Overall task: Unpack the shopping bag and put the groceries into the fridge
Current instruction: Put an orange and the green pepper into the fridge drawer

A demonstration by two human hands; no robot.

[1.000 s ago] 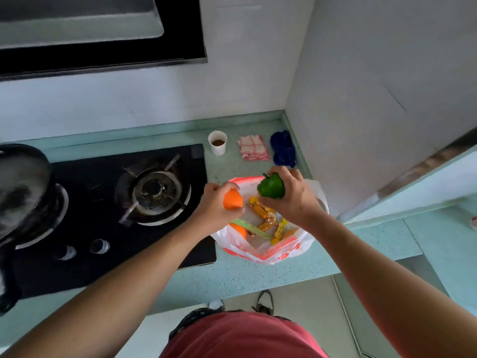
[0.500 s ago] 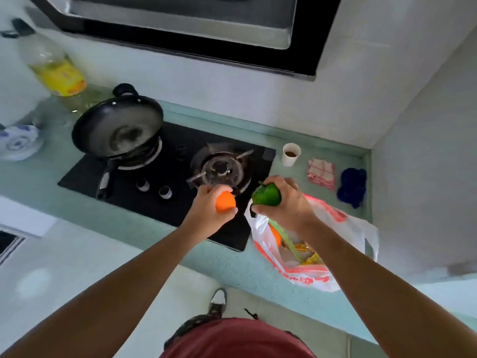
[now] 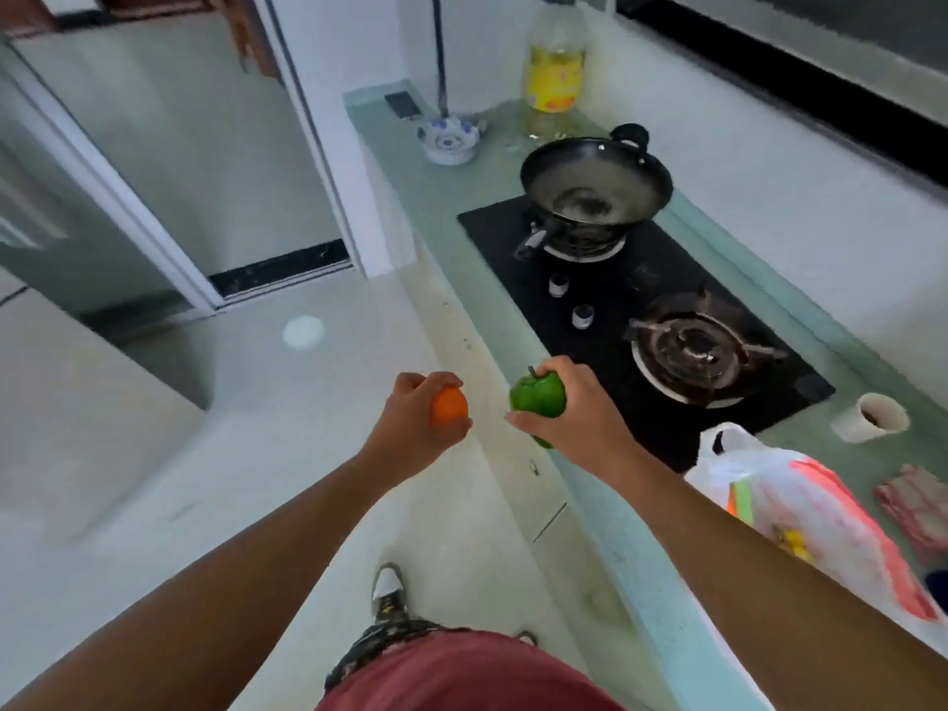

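Note:
My left hand (image 3: 410,428) grips an orange (image 3: 448,405) out over the kitchen floor. Beside it my right hand (image 3: 574,418) grips a green bell pepper (image 3: 536,395) above the front edge of the counter. The white and red plastic shopping bag (image 3: 815,515) lies on the counter at the lower right, behind my right forearm, with yellow and green packets showing inside. A grey fridge (image 3: 61,197) stands at the far left, its door closed.
On the pale green counter (image 3: 605,510) sits a black gas hob (image 3: 662,331) carrying a black wok (image 3: 595,184). An oil bottle (image 3: 555,69) and a blue-and-white bowl (image 3: 449,138) stand at the far end. A paper cup (image 3: 872,417) and folded cloth (image 3: 918,510) lie right.
Both hands have lifted the orange and the pepper out of the bag and carried them left, away from it. The view has swung left toward the floor and fridge.

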